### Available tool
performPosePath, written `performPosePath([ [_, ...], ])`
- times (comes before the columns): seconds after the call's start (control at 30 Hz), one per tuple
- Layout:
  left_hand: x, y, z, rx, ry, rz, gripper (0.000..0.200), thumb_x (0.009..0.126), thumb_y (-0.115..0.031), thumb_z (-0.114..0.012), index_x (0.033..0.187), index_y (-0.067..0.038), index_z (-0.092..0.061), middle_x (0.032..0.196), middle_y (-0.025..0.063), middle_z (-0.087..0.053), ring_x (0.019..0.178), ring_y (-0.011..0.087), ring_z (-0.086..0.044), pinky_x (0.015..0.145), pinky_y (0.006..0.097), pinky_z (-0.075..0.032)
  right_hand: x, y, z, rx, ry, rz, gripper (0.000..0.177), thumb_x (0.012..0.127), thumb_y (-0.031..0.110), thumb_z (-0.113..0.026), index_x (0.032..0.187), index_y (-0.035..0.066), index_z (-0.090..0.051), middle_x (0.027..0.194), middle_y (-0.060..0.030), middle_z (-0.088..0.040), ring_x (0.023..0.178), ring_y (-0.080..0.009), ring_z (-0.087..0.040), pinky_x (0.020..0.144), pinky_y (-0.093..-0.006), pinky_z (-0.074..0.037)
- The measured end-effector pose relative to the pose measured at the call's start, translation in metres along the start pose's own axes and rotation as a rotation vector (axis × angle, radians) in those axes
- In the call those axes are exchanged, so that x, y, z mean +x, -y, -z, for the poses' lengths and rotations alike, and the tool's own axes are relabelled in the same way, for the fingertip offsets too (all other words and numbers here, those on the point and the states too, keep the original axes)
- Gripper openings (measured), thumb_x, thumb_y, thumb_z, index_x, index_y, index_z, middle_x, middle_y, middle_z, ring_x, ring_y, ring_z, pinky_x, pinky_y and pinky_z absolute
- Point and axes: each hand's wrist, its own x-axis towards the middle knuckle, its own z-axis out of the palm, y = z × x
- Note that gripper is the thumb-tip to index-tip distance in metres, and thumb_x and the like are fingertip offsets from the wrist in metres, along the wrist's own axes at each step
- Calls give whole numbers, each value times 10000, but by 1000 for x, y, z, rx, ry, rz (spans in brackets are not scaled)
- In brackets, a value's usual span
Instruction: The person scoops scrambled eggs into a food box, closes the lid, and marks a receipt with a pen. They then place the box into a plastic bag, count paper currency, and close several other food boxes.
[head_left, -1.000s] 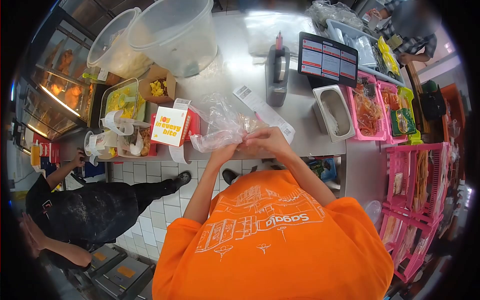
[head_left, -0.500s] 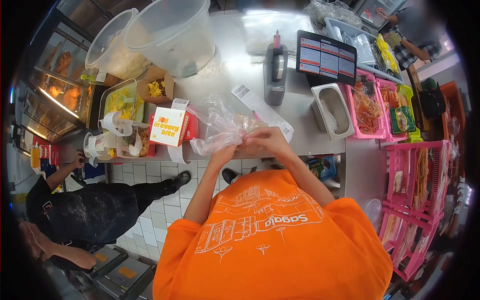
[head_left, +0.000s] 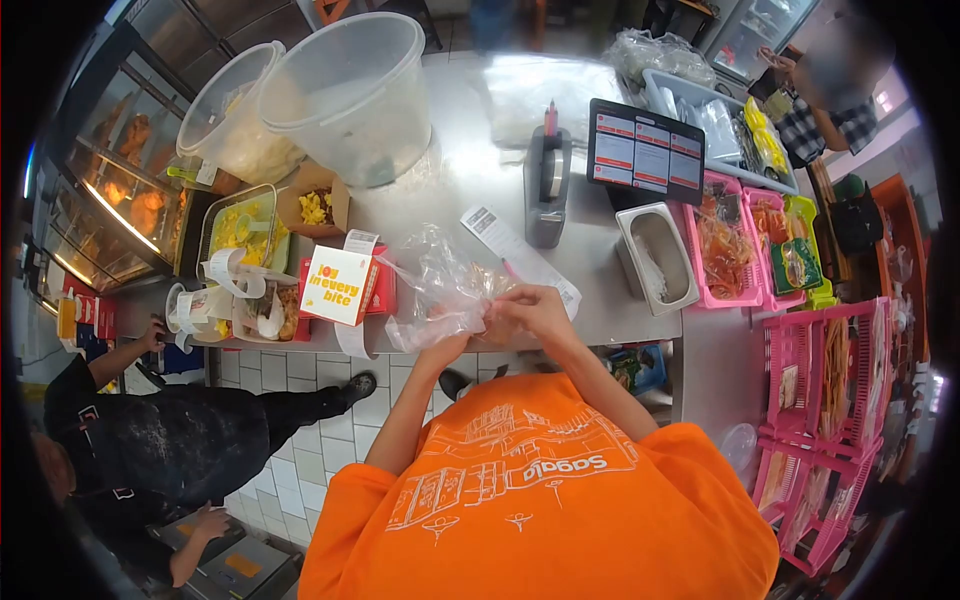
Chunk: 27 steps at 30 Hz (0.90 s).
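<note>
Both hands meet at the near edge of the bench: the left hand (head_left: 458,335) and the right hand (head_left: 532,308) are pressed close together, fingers pinched on the mouth of a clear plastic bag (head_left: 435,285), which bunches up and leans away to the left over the steel bench (head_left: 470,170). Something pale shows through the film, too blurred to name. Just left of the bag stands a red-and-white carton (head_left: 340,282) printed "joy in every bite", and beyond the right hand a long receipt (head_left: 520,258) lies slantwise. Further in stand a grey tape dispenser (head_left: 546,185) and a tablet screen (head_left: 645,152), with a steel insert pan (head_left: 657,258) beside pink baskets (head_left: 725,240) along the right edge. At the far left corner sit two large clear tubs (head_left: 350,95), with an open cardboard box (head_left: 316,203) of food just in front. A co-worker in black (head_left: 170,440) crouches on the floor, well apart to the left
</note>
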Motion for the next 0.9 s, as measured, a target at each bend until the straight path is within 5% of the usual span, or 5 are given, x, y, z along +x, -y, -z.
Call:
performPosePath([
  [0.37, 6, 44, -4, 264, -55, -110, 251, 889, -250, -569, 1080, -94, -618, 1015, 101, -621, 959, 226, -594, 822, 359, -476, 5, -9, 9, -99, 78, 243, 106, 796, 55, -688, 885, 4, -661, 807, -28, -687, 749, -57, -619, 655, -200, -480],
  [0.47, -17, 1, -24, 1164, -117, -416, 298, 873, -203, -617, 1114, -45, -544, 948, 66, -596, 868, 176, -591, 760, 357, -495, 0, -13, 2, -333, -73, 342, 118, 770, 57, -701, 868, 15, -650, 730, -21, -647, 683, -55, -595, 611, -214, -465],
  [0.57, -19, -3, -24, 337, -111, -218, 376, 833, -215, -650, 1145, -49, -521, 980, 87, -599, 912, 224, -596, 798, 364, -495, -4, -13, 4, -472, -100, 491, 139, 743, 53, -706, 865, 36, -642, 741, -39, -597, 625, -97, -572, 575, -246, -450],
  [0.77, -10, -16, -7, 789, -16, -345, 419, 792, -215, -685, 1166, -58, -583, 1118, 132, -605, 991, 261, -600, 821, 351, -501, -3, -11, 16, -654, -20, 729, 109, 753, 69, -683, 846, 58, -627, 867, -72, -568, 661, -244, -591, 596, -317, -476],
  [0.9, -3, 1, -6, 590, -72, -217, 408, 739, -224, -679, 1105, -50, -629, 1048, 128, -640, 850, 304, -640, 740, 370, -508, -7, -10, 16, -705, -29, 739, 79, 766, 64, -661, 830, 51, -617, 854, -84, -557, 670, -267, -593, 602, -339, -478],
])
